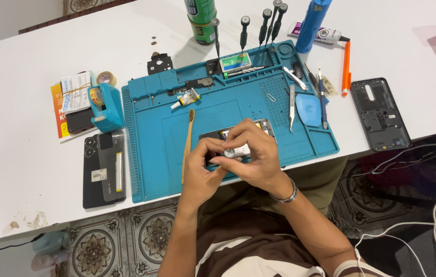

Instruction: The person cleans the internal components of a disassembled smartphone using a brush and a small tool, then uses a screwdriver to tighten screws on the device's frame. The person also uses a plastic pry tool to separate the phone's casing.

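Note:
An opened phone [259,126] lies on the blue repair mat [156,154], mostly covered by both hands. My left hand [201,166] and my right hand [255,154] meet over it, and the fingertips of both pinch a small round silver part [229,152]. A wooden-handled brush [187,146] lies on the mat just left of my left hand.
Screwdrivers [243,31] stand upright at the mat's far edge, beside a green can [201,19] and a blue bottle [313,23]. Tweezers [292,106], a blue pick [308,110], an orange pen [347,66], a phone back cover [380,114], a black phone [103,168] and a tape dispenser [107,107] lie around.

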`<state>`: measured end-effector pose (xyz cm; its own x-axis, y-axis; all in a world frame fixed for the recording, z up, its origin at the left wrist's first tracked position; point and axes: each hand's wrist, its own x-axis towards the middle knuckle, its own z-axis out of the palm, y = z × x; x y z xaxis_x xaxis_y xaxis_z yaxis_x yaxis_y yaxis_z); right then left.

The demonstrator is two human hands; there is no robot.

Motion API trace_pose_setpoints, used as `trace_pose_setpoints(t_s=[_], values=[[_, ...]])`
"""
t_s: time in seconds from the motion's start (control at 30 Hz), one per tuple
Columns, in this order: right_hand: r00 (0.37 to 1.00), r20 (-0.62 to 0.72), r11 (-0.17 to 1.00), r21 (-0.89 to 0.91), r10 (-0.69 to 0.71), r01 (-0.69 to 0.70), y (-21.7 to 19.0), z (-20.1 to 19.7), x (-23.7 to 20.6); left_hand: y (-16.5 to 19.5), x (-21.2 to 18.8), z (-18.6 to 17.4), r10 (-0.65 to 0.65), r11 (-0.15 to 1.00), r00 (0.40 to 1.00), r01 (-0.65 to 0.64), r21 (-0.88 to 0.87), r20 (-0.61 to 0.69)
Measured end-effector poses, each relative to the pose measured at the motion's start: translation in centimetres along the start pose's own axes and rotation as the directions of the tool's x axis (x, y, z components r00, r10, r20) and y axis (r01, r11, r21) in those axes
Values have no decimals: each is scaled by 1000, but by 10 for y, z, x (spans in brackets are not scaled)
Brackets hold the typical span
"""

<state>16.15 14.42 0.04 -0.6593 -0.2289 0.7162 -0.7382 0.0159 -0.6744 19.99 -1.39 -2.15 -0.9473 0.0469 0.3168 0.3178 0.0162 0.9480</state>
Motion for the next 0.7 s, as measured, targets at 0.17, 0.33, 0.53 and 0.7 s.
trace_pose_setpoints(t_s=[0.17, 0.33, 0.53, 0.7], values=[[996, 31, 994, 72, 78, -80, 1, 5, 2, 2, -2, -5, 109, 974, 993, -114, 196, 34], [998, 31, 998, 16, 52, -53, -2, 9, 6, -4, -3, -1, -14, 1000, 998, 15, 27, -60], [996, 31, 996, 6, 83, -84, -3, 9, 9, -5, -4, -3, -34, 998, 997, 37, 50, -70], [999, -1, 994, -102, 34, -34, -3, 9, 10, 1, -2, -2, 186, 969, 968, -152, 196, -169]])
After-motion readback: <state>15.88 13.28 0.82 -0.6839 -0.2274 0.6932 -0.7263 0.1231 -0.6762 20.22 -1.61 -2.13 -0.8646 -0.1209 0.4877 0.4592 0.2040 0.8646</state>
